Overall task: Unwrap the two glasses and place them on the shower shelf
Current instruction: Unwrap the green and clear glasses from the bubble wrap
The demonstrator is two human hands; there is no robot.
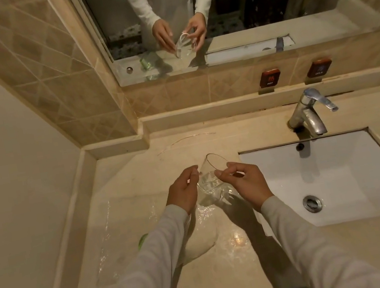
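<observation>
Both sleeves (152, 255) reach; left hand (183, 190), right hand (245, 182) grip tilted glass (210, 175)

A glass (210, 176) is held tilted above the bench (138, 172), between the left hand (183, 190) and the right hand (246, 183), its mouth turned away toward the wall. Under and left of it, clear wrap (128, 232) lies spread on the bench. The sink (335, 177) is set into the bench to the right, with the tap (309, 112) behind it. The mirror (224, 7) hangs on the wall beyond, with a shelf (245, 58) along its foot
</observation>
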